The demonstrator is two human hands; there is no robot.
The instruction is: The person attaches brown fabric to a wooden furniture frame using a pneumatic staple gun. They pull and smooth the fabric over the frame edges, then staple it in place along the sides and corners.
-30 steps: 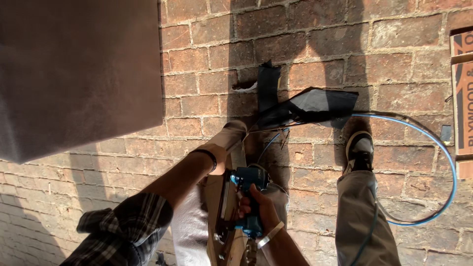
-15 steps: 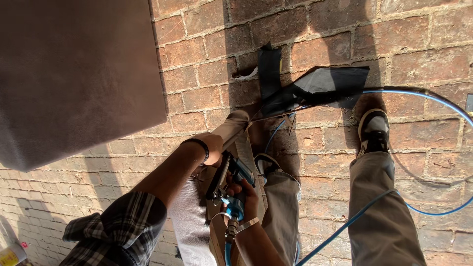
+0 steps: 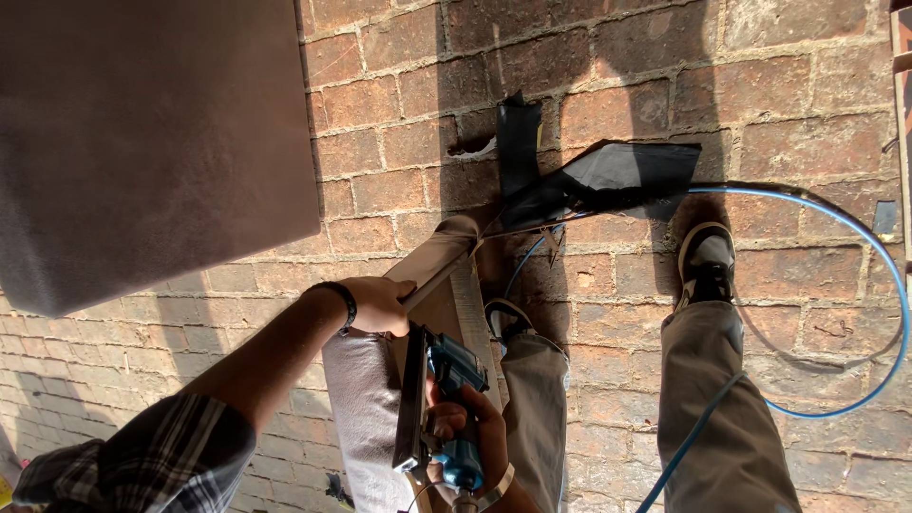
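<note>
My right hand (image 3: 472, 432) is closed around the grip of a blue pneumatic staple gun (image 3: 448, 399), its black magazine lying against a wooden frame piece (image 3: 463, 302). Beige fabric (image 3: 363, 408) covers this upholstered frame, which stands on end in front of me. My left hand (image 3: 378, 304) grips the frame's fabric-covered edge, a dark band on its wrist. Black cloth (image 3: 608, 176) hangs off the frame's far end over the brick floor.
A large brown upholstered panel (image 3: 142, 142) fills the upper left. A blue air hose (image 3: 860, 380) loops across the brick paving (image 3: 798, 85) at right and runs back past my right leg. My two shoes (image 3: 706, 261) stand on the bricks.
The view has tilted down and closer. My right hand has brought the staple gun up along the frame, and my left hand has slid back toward me along the fabric-covered edge.
</note>
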